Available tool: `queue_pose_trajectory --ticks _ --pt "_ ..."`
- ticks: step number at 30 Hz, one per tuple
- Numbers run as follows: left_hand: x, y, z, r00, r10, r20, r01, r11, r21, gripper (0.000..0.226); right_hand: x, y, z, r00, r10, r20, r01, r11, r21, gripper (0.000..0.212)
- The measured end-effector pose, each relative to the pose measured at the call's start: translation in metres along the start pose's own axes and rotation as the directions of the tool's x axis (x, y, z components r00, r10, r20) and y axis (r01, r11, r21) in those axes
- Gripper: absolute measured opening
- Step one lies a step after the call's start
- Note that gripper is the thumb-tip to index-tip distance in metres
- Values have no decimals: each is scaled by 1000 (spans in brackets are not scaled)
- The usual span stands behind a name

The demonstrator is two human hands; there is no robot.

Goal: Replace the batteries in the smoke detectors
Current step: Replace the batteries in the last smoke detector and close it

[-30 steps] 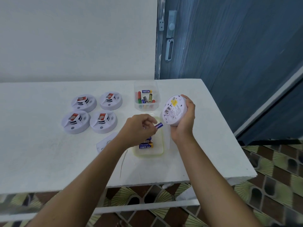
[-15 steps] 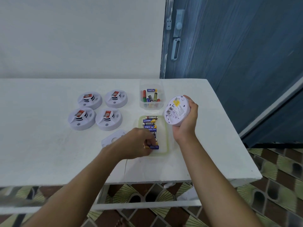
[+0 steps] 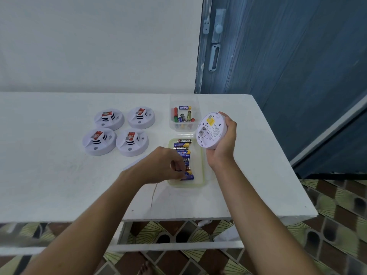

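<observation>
My right hand grips a white smoke detector above the table, tilted so its labelled back faces me. My left hand is down at a shallow green-rimmed tray holding a row of blue and yellow batteries. Its curled fingertips pinch a blue battery at the tray's near end. Behind the tray stands a clear box with several mixed batteries. Several more white detectors lie face up at the left, the nearest beside my left hand.
The white table ends at a front edge close to me and a right edge by a blue door. A white cover plate lies partly hidden under my left wrist. Patterned floor tiles show below.
My left hand, which held a battery up by the detector, dropped to the tray's near end and stays there. My right hand kept the detector raised.
</observation>
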State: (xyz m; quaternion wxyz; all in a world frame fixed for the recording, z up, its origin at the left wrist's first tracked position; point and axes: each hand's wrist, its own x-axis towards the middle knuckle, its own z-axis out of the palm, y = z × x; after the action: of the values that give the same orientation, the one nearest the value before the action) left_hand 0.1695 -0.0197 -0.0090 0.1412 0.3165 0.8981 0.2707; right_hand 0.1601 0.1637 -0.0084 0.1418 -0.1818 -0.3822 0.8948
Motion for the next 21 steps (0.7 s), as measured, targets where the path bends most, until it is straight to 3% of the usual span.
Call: queue_pose_trajectory --ticks 7,15,18,21 --pt "25 15 -22 987 13 -162 -31 994 -105 9 5 -5 4 1000 -1 25 -2 996 92 25" --pt "92 2 -42 911 -96 -400 101 995 -9 14 30 -12 5 997 13 -72 -4 993 118 33" --pt "122 -7 -47 905 -144 -401 156 988 -2 21 42 -16 2 994 10 -106 3 992 124 32" --pt "153 -22 -50 927 -208 -312 240 968 67 15 52 -20 -1 991 14 -130 3 992 125 31"
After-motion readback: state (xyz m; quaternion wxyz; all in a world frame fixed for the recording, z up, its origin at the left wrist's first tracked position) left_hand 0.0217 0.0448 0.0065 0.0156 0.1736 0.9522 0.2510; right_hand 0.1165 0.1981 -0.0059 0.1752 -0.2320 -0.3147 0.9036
